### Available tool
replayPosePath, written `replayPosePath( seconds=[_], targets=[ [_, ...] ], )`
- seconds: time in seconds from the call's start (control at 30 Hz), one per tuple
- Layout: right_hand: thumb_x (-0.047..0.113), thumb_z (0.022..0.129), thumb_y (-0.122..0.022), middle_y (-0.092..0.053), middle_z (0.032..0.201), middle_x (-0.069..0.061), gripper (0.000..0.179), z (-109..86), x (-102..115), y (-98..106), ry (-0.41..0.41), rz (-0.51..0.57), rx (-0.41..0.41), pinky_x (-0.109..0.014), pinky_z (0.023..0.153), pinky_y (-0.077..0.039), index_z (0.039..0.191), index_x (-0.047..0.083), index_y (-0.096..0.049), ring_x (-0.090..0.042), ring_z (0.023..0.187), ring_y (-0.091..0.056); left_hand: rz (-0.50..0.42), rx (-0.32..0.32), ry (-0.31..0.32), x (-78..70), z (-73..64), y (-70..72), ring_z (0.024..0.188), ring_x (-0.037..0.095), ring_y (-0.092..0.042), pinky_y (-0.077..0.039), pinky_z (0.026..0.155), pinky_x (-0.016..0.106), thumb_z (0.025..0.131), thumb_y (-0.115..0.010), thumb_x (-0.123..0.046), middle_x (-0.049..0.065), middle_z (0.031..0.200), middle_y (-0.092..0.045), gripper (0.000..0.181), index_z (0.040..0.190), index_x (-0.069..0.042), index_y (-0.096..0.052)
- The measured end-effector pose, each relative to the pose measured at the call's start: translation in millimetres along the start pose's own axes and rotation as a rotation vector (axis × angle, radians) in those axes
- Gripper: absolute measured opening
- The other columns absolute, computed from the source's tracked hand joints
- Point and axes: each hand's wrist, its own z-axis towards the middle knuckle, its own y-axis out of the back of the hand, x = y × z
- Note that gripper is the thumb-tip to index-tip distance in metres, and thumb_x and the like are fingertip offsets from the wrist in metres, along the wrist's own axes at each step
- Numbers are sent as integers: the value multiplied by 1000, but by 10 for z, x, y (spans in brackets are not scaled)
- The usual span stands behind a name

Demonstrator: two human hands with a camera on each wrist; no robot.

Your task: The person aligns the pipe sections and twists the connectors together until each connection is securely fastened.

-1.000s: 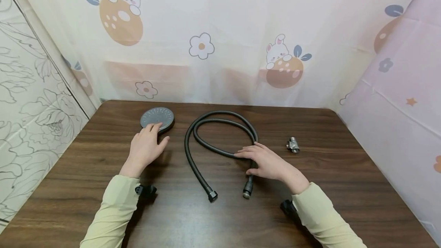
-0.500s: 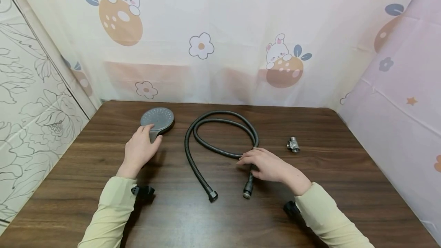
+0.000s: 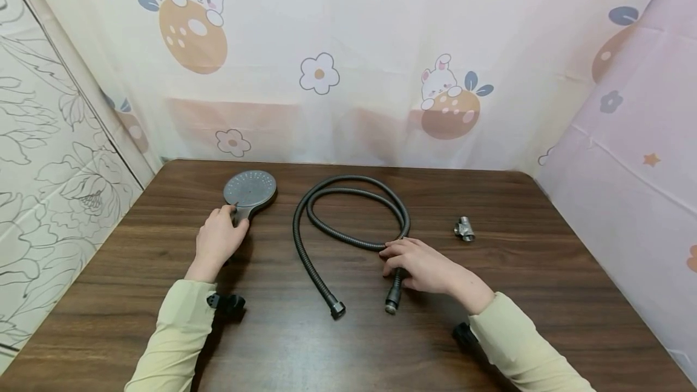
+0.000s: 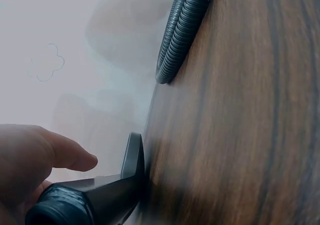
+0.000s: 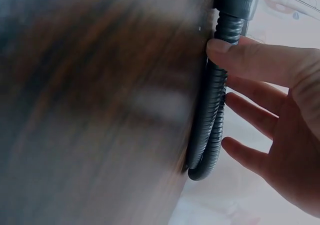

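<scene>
A grey handheld shower head [image 3: 250,188] lies face up at the table's back left. Over its handle [image 4: 111,197] is my left hand [image 3: 218,238]; in the left wrist view the thumb is held out, apart from the handle, and the other fingers are mostly hidden. A dark ribbed shower hose [image 3: 298,235] lies looped in the middle. My right hand [image 3: 427,268] reaches over it near one end fitting [image 3: 392,300]. In the right wrist view the thumb touches the hose [image 5: 205,110], while loosely extended fingers lie along its other side.
A small silver tee fitting [image 3: 464,229] lies to the right of the hose on the brown wooden table [image 3: 305,356]. The hose's other end nut [image 3: 337,310] points toward the front. Printed curtain [image 3: 370,29] hangs behind the table.
My left hand has drawn back from the shower head's face down to its handle. My right hand has shifted slightly along the hose toward its end fitting. The objects lie unmoved.
</scene>
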Motion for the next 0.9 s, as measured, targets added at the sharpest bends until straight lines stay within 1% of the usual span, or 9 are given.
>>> replayPosePath(
  seconds=[0.17, 0.3, 0.5, 0.73, 0.8, 0.9],
  targets=[
    [13, 71, -76, -55, 124, -7, 22, -10, 6, -14, 15, -13, -6, -49, 101, -31, 88, 23, -65, -29, 125, -41, -17, 50, 24, 40, 18, -21, 100, 44, -51, -41, 79, 55, 87, -48, -27, 28, 113, -52, 49, 124, 5, -47],
    [18, 72, -76, -55, 124, -6, 19, -19, 16, -10, 17, -25, -5, -49, 102, -29, 84, 24, -63, -28, 125, -40, -17, 93, 42, 70, 43, -45, 102, 45, -50, -40, 81, 55, 87, -50, -27, 29, 116, -52, 51, 125, 6, -45],
    [22, 74, -74, -56, 123, -5, 15, -29, 19, -7, 12, -19, -10, -50, 103, -27, 85, 24, -63, -27, 124, -42, -45, 112, 62, 108, 67, -63, 104, 44, -51, -40, 82, 54, 87, -51, -28, 27, 123, -51, 53, 127, 5, -43],
    [21, 77, -72, -58, 121, -2, 15, -28, 26, -4, 7, 17, -35, -49, 104, -26, 88, 22, -63, -22, 119, -47, -154, 146, 87, 138, 67, -65, 111, 43, -47, -38, 89, 52, 88, -52, -29, 27, 128, -46, 55, 130, 6, -40],
    [19, 77, -72, -60, 117, 0, 15, -25, 25, -4, 18, 36, -50, -48, 104, -27, 89, 20, -63, -18, 114, -51, -180, 163, 107, 141, 64, -60, 112, 43, -46, -38, 89, 51, 88, -52, -29, 28, 128, -45, 56, 131, 6, -39],
    [18, 79, -70, -64, 106, 6, 15, -17, 21, -9, 27, 76, -67, -47, 104, -28, 91, 19, -62, -11, 104, -57, -267, 211, 157, 137, 61, -51, 115, 42, -43, -38, 91, 50, 89, -52, -29, 29, 131, -42, 59, 134, 6, -35]
  ],
)
